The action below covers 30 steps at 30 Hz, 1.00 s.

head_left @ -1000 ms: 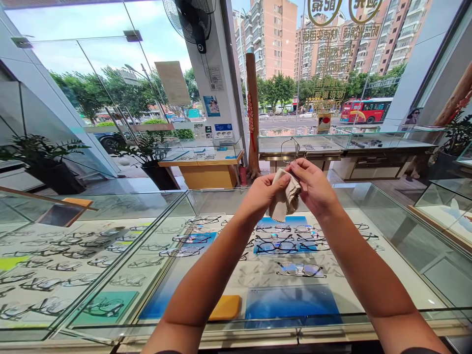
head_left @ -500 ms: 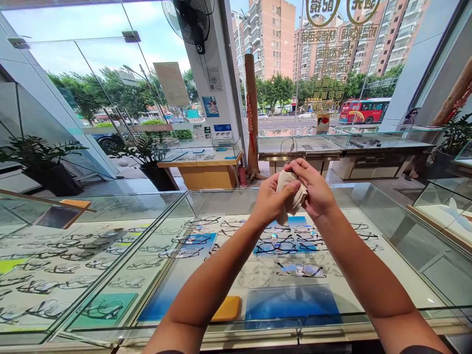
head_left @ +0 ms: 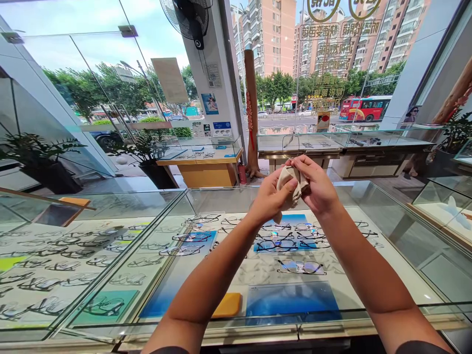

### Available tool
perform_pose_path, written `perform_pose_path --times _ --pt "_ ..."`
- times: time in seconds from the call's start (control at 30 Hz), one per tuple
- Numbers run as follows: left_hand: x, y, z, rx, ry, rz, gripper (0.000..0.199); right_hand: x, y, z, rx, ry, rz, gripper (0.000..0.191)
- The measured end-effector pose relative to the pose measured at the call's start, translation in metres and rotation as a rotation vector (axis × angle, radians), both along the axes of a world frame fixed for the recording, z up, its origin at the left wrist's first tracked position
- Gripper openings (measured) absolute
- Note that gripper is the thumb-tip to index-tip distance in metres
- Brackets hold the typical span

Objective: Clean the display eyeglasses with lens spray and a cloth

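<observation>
My left hand [head_left: 272, 195] is closed round a beige cleaning cloth [head_left: 287, 189] with a zigzag edge, its thumb pressed over the folds. A pair of thin-rimmed eyeglasses [head_left: 283, 147] stands up out of my hands, one rim showing above the fingertips. My right hand [head_left: 320, 186] pinches the eyeglasses from the right side, fingers bent and touching the cloth. The other half of the eyeglasses is hidden by cloth and fingers. Both hands meet in front of me, raised above a glass display case [head_left: 354, 300].
Inside the case lie rows of eyeglasses [head_left: 301, 267], blue display cards [head_left: 293, 302] and an orange case [head_left: 227, 305]. Another glass counter [head_left: 73, 196] adjoins on the left. Beyond stand a wooden post [head_left: 250, 113], potted plants [head_left: 147, 157] and a far showcase [head_left: 300, 140].
The cloth has shifted and folded differently between my hands, and the visible rim has turned slightly, looking rounder. My right fingers have moved a little. The view has tilted slightly.
</observation>
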State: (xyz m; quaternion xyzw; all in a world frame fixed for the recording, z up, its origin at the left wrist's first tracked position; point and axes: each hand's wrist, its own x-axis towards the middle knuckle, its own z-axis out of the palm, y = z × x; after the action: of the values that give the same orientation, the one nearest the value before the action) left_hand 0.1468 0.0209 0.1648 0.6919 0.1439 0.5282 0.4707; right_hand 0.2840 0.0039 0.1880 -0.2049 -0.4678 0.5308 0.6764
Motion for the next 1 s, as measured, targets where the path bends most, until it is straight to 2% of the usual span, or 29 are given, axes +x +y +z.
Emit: perform_pose_path --times 0.1,0.2,0.33,0.43,0.53,0.73,1.0 --pt "0.002 0.002 -0.003 -0.003 -0.049 0.114 0.058 -0.007 -0.003 -0.002 -0.011 -0.025 0.064 0.037" --pt "0.001 0.007 -0.004 -0.023 -0.071 0.185 0.062 -0.011 -0.004 -0.003 0.006 -0.046 0.055 0.042" --pt "-0.007 0.018 0.000 -0.044 -0.050 0.166 0.062 0.001 -0.003 0.001 0.077 -0.058 0.004 0.038" --pt "-0.017 0.026 0.004 -0.106 -0.083 0.169 0.063 0.016 -0.005 0.007 0.154 -0.185 -0.029 0.029" --pt "-0.024 0.027 0.010 -0.131 -0.120 0.175 0.064 0.023 -0.008 0.009 0.162 -0.323 -0.019 0.027" --pt "-0.031 0.022 0.019 -0.114 -0.142 0.199 0.065 0.018 -0.008 0.005 0.144 -0.496 0.053 0.032" --pt "-0.032 0.020 0.017 -0.047 -0.108 0.319 0.061 0.011 -0.005 0.000 0.153 -0.632 0.035 0.036"
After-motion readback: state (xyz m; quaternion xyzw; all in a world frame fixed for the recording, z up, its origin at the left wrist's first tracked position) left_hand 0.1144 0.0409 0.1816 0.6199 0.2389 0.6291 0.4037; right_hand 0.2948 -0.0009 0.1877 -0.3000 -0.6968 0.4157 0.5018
